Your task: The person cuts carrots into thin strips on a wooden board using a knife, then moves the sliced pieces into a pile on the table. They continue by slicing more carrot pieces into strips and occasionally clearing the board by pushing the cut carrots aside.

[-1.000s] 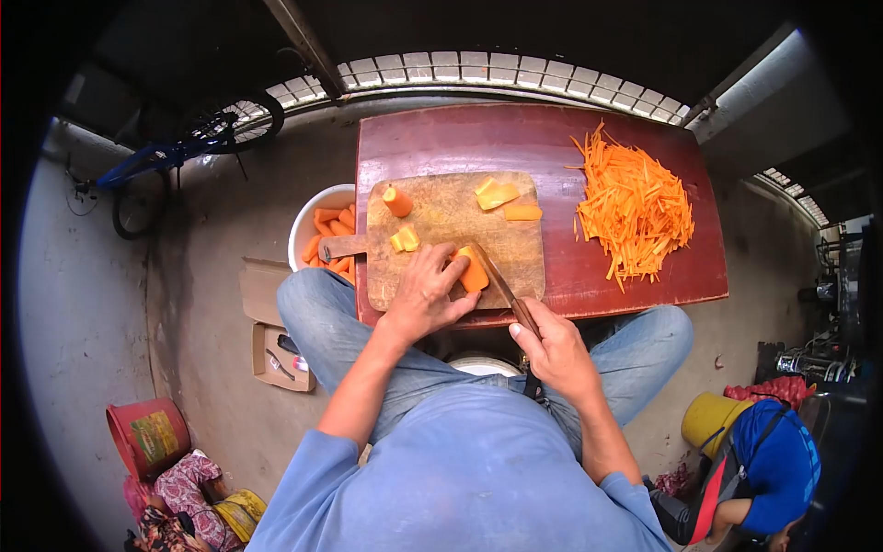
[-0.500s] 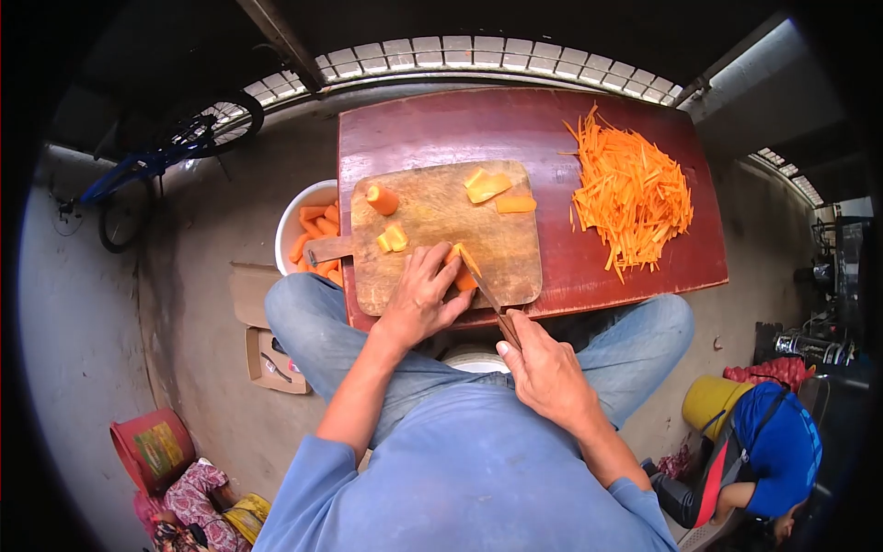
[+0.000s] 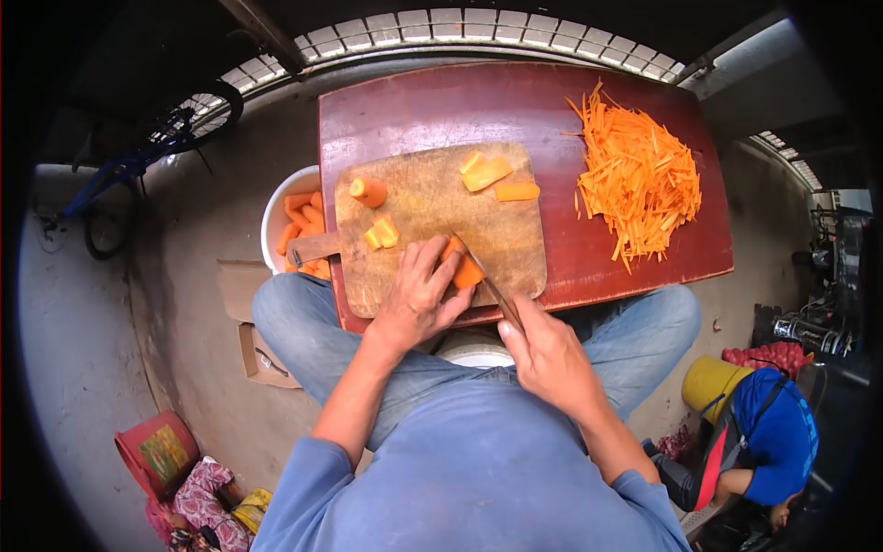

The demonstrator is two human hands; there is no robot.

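Note:
My left hand (image 3: 420, 293) presses a piece of carrot (image 3: 467, 270) onto the wooden cutting board (image 3: 432, 202), with its fingers curled over the piece. My right hand (image 3: 554, 357) grips the handle of a knife (image 3: 498, 296), and the blade lies along the right side of that carrot piece. A short carrot stump (image 3: 368, 191) is at the board's upper left, above some small carrot offcuts (image 3: 382, 233). Flat carrot slices (image 3: 484, 171) lie at the upper right of the board, one reaching its edge.
A heap of shredded carrot (image 3: 636, 179) covers the right of the red table (image 3: 405, 115). Left of the table, a white bucket (image 3: 272, 221) holds peeled carrots. Two other people, one in blue (image 3: 780, 437), are low at the sides. A bicycle (image 3: 138, 161) stands at the far left.
The knife blade has shifted from the top of the carrot piece to its right side, showing more of the piece. The whole view has tilted slightly.

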